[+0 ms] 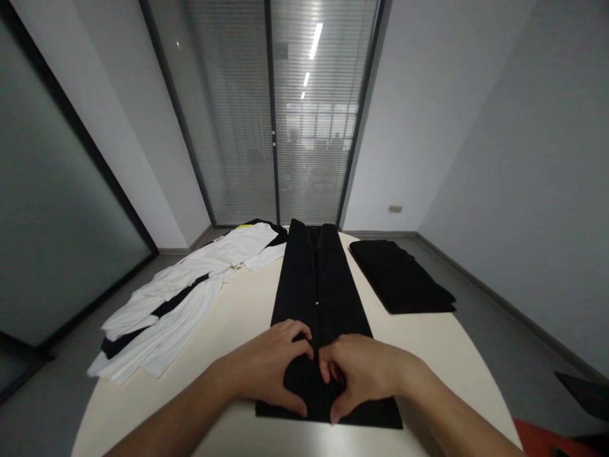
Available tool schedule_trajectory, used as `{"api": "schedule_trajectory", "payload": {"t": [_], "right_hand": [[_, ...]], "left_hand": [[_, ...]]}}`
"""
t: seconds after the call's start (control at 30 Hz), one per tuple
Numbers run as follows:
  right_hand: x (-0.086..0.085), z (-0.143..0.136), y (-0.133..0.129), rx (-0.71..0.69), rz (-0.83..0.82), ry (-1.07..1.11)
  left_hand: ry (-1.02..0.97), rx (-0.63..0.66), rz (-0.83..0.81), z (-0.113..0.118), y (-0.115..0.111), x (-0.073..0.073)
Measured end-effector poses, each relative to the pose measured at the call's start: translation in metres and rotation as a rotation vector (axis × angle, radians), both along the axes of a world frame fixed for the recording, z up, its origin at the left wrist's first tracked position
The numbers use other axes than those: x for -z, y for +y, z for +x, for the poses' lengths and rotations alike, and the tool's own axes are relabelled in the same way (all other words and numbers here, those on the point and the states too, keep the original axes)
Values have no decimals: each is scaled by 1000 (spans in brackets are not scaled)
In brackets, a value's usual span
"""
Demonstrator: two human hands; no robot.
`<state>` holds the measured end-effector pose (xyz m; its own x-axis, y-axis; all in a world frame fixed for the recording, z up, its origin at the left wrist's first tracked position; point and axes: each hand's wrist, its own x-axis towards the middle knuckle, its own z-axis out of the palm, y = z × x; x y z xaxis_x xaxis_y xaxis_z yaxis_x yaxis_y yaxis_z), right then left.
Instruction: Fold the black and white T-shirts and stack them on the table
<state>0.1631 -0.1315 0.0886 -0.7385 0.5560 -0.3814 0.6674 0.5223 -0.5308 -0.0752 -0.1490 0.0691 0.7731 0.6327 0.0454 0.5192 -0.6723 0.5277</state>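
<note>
A long black garment lies folded lengthwise down the middle of the table, with a V-shaped opening at its far end. Along its centre line runs a seam or front edge with a small pale dot on it. My left hand rests on the near left part, fingers bent, thumb well apart and close to the bottom edge. On the near right part is my right hand, its fingers curled towards the centre line and its thumb spread down to the bottom edge. No cloth shows gripped in either hand.
White and black clothes lie in a loose pile along the table's left side. A folded black garment sits at the right. The pale table has a rounded edge. Glass panels with blinds stand beyond it.
</note>
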Motion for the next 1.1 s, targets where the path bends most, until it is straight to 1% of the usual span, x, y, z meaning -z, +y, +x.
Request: {"api": "schedule_trajectory", "payload": {"t": [0.23, 0.4, 0.63, 0.8, 1.0, 1.1], "right_hand": [[0, -8, -11, -51, 107, -91], [-5, -11, -17, -49, 120, -127], [-11, -12, -20, -69, 117, -144], [-11, -15, -21, -79, 144, -200], [-8, -17, -23, -80, 190, -159], [-7, -16, -23, -88, 220, -112]], "left_hand": [[87, 27, 52, 8, -6, 0], [150, 42, 64, 11, -7, -2], [169, 10, 41, 11, -13, -4], [198, 29, 44, 14, -17, -6], [171, 46, 46, 15, -16, -5], [135, 43, -5, 13, -11, -4]]}}
